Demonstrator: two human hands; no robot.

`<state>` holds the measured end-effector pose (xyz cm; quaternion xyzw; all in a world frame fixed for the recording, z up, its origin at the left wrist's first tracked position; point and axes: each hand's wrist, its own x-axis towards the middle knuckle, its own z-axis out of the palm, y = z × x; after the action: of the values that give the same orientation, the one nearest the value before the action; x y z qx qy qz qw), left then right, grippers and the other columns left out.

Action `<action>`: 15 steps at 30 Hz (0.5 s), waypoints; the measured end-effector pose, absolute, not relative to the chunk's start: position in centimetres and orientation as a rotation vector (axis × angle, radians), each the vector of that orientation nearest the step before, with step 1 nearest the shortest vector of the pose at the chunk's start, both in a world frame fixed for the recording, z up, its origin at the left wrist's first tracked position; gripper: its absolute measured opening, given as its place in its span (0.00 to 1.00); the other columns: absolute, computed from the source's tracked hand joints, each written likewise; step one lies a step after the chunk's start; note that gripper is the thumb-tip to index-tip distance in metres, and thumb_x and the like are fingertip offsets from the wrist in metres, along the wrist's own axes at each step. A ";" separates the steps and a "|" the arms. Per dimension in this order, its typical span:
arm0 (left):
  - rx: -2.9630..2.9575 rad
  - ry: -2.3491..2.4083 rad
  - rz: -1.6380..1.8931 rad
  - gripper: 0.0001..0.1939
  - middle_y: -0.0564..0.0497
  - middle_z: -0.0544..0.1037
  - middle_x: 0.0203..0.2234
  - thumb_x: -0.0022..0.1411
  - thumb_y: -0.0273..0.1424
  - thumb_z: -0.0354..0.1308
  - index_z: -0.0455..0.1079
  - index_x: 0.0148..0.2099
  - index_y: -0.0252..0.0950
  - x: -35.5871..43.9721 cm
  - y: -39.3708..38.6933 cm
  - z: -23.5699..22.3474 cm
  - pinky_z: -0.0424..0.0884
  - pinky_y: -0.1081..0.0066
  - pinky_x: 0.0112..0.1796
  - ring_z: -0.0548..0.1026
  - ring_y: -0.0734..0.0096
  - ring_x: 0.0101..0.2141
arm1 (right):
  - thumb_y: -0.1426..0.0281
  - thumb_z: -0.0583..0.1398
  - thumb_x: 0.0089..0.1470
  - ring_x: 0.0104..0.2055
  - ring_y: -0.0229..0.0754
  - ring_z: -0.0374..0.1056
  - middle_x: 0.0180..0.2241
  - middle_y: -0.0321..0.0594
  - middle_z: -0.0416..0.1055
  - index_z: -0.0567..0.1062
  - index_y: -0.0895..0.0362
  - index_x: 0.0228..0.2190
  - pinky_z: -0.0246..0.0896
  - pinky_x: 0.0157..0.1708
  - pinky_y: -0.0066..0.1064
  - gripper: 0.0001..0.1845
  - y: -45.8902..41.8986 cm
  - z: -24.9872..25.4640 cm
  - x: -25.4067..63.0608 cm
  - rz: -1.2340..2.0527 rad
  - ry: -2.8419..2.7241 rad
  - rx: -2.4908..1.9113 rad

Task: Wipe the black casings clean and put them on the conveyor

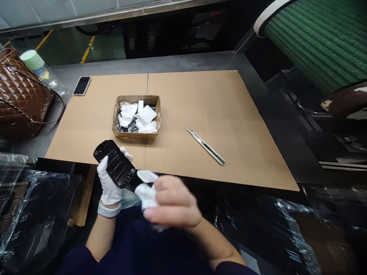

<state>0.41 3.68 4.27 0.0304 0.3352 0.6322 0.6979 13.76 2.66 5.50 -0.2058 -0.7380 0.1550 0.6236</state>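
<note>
My left hand (110,183), in a white glove, grips a black molded plastic part (117,164) with rounded ends and ribs across its inner face. The part is held tilted just off the near edge of the cardboard. My right hand (174,200) is bare and smeared by motion, its fingers closed on a white wiping cloth (147,194) close to the part's lower end. Whether the cloth touches the part I cannot tell. Beyond the hands, a small cardboard box (136,135) holds crumpled white cloths (146,114) and small dark pieces.
A utility knife (206,147) lies on the cardboard sheet (229,114) right of the box. At the far left are a phone (82,86), a bottle (43,70) and a brown quilted bag (23,95). Plastic-wrapped black stacks (43,214) stand below on the left and right.
</note>
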 end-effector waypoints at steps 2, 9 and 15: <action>0.032 0.655 1.426 0.20 0.47 0.77 0.36 0.57 0.44 0.54 0.73 0.43 0.34 -0.7 4.2 4.5 0.73 0.66 0.39 0.75 0.66 0.35 | 0.61 0.54 0.60 0.23 0.38 0.63 0.20 0.33 0.69 0.78 0.42 0.37 0.63 0.29 0.33 0.12 6.0 6.1 13.9 0.411 -1.547 -0.811; -0.237 0.650 1.462 0.15 0.47 0.77 0.31 0.60 0.41 0.53 0.72 0.34 0.35 -1.5 5.5 4.0 0.73 0.59 0.43 0.76 0.64 0.36 | 0.58 0.59 0.53 0.42 0.46 0.70 0.41 0.43 0.74 0.73 0.55 0.42 0.65 0.42 0.39 0.18 10.0 3.1 13.8 1.002 -1.364 -1.320; -0.042 0.873 1.450 0.23 0.48 0.76 0.27 0.65 0.42 0.40 0.73 0.33 0.39 0.4 4.2 3.1 0.73 0.66 0.42 0.77 0.67 0.36 | 0.58 0.51 0.60 0.49 0.47 0.68 0.44 0.41 0.74 0.73 0.49 0.47 0.57 0.54 0.45 0.19 3.3 1.5 10.6 0.883 -1.685 -0.970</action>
<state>0.44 4.16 3.06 -0.0188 0.3864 0.6415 0.6625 10.56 3.28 1.49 -0.3979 -0.6913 0.3623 0.4822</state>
